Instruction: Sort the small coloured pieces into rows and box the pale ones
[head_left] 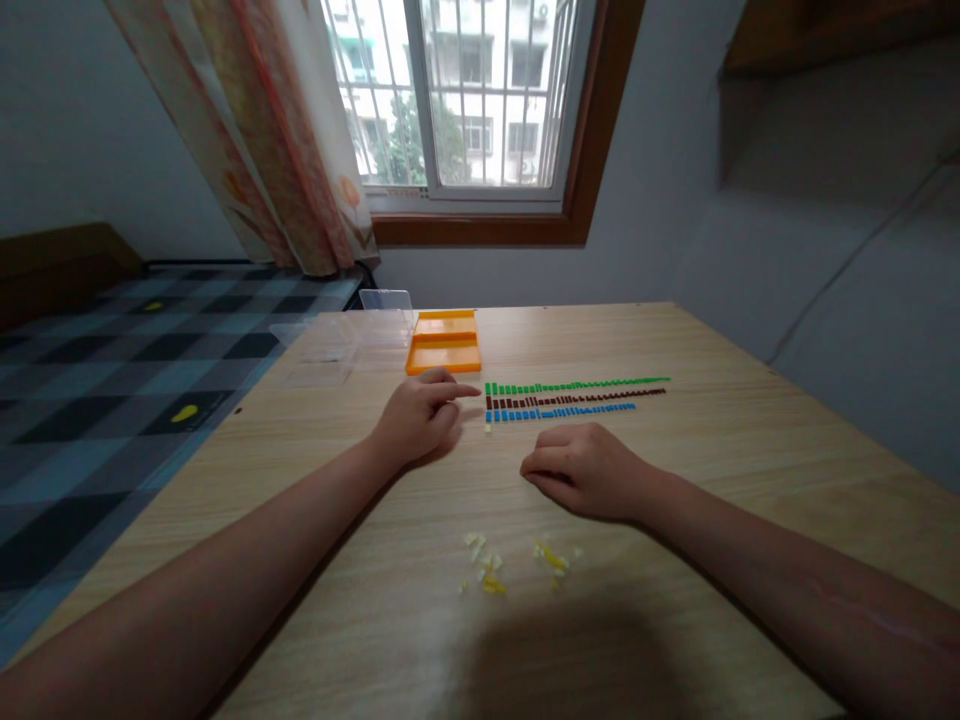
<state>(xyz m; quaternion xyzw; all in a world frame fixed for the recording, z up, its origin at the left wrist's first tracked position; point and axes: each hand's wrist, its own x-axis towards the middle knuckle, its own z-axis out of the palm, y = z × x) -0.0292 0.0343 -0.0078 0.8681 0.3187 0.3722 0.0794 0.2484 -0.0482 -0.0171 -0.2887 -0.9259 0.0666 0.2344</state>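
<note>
Small flat pieces lie in a green row (555,387), a dark brown row (555,402) and a blue row (555,412), running left to right. A single pale yellow piece (487,429) sits just below the left end of the blue row. My left hand (418,412) rests on the table with its index finger stretched toward the rows' left ends; nothing shows in it. Below the blue row, my right hand (581,470) has its fingers curled together at the tips. Whatever they may pinch is hidden. Loose pale and yellow pieces (491,583) lie scattered nearer to me.
An orange tray (444,369) with two sections lies at the back of the wooden table (360,620). Beside it on the left are clear plastic boxes (319,355). A checked bed (112,400) adjoins the table's left side; a window and curtain are behind.
</note>
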